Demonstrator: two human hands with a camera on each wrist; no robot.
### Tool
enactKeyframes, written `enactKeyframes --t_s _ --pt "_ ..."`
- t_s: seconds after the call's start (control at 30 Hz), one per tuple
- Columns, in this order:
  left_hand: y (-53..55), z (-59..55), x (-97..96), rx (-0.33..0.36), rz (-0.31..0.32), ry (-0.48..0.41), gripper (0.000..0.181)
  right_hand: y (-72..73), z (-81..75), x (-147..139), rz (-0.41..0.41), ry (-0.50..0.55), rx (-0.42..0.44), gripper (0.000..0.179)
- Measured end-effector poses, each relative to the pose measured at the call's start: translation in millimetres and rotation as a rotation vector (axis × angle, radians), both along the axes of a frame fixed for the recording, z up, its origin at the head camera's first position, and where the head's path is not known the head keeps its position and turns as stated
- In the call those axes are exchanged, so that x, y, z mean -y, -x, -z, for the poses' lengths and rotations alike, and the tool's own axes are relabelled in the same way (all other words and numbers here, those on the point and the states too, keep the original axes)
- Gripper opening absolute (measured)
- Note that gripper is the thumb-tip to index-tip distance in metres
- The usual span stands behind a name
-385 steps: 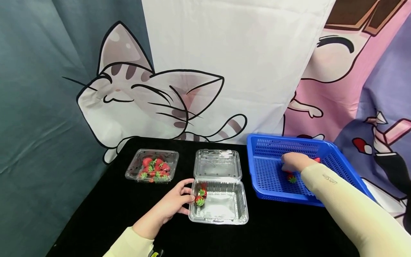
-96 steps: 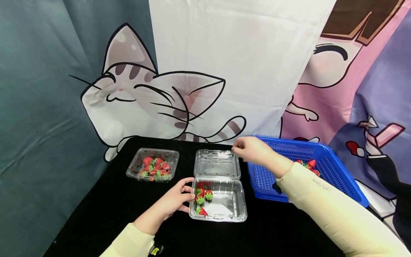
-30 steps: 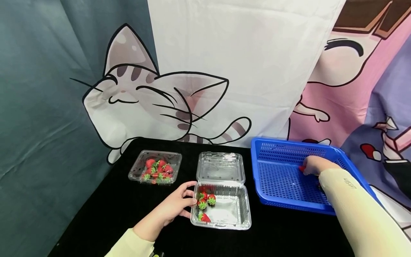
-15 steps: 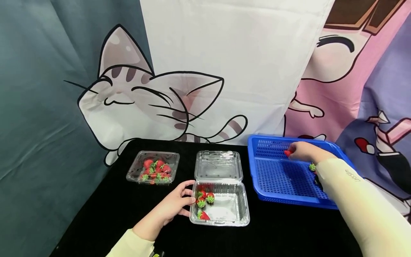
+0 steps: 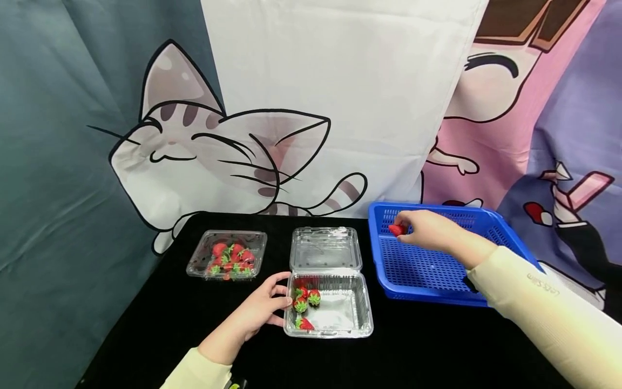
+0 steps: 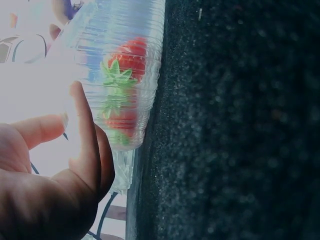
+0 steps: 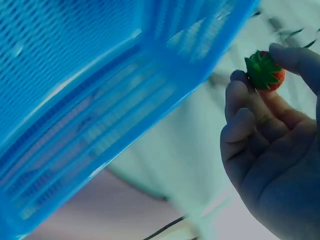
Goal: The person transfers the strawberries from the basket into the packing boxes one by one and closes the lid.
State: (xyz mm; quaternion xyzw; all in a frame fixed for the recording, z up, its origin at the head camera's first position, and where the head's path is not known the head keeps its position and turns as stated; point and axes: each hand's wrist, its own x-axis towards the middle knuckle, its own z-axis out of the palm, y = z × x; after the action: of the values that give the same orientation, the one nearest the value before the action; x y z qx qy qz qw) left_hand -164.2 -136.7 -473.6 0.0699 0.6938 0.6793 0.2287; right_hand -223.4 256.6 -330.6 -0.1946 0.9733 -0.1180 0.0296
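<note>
My right hand [image 5: 428, 231] pinches a red strawberry [image 5: 397, 229] between thumb and fingertips, above the left part of the blue basket [image 5: 378, 259]. The right wrist view shows the green leaves of this strawberry [image 7: 262, 71] turned toward the camera. My left hand [image 5: 264, 303] rests its fairly straight fingers against the left side of a clear plastic clamshell box [image 5: 367, 313], whose lid [image 5: 325, 248] is folded back. Several strawberries [image 5: 301, 305] lie along the left side of the box. Through its ribbed wall, the left wrist view shows strawberries [image 6: 131, 57] beside my left hand [image 6: 65, 185].
A second clear box [image 5: 194, 267], its lid down, holds several strawberries at the left. Black cloth [image 5: 311, 367] covers the table. Behind it hangs a printed cat curtain [image 5: 272, 54]. My right forearm hides the basket's near right part.
My right hand has lifted a strawberry from the basket's right part and moved left with it. The left hand stays against the box. Earlier, more strawberries came into the box.
</note>
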Motion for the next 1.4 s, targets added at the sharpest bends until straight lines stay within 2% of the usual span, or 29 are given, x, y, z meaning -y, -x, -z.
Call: enactKeyframes --t_s 0.17,0.27,0.47,0.6,0.77,0.97,1.17,1.4 --pt "0.5 1.8 2.1 -0.007 -0.001 -0.003 0.065 -27.8 7.5 39 -0.046 0.049 -0.066 0.016" --pt "0.3 2.2 2.9 -0.008 -0.005 -0.005 0.065 -44.3 16.2 62 -0.080 0.076 -0.064 0.018" --pt "-0.2 3.6 3.4 -0.004 -0.005 -0.006 0.065 -74.5 35.4 105 -0.180 0.080 0.027 0.017" --pt "-0.2 3.3 3.5 -0.010 -0.010 -0.006 0.064 -86.3 48.4 129 -0.262 0.042 0.060 0.016" --pt "0.0 3.3 3.1 -0.013 -0.011 -0.003 0.064 -88.2 67.2 153 -0.262 -0.024 0.110 0.019" --pt "-0.4 2.8 1.9 -0.007 0.006 -0.007 0.063 -81.2 85.6 166 -0.192 -0.051 0.196 0.024" --pt "-1.5 0.9 1.9 -0.004 0.006 -0.008 0.063 -73.2 94.3 171 -0.183 -0.004 0.186 0.028" --pt "-1.5 1.8 1.3 -0.010 0.011 -0.017 0.063 -69.3 99.5 178 -0.163 -0.033 0.178 0.034"
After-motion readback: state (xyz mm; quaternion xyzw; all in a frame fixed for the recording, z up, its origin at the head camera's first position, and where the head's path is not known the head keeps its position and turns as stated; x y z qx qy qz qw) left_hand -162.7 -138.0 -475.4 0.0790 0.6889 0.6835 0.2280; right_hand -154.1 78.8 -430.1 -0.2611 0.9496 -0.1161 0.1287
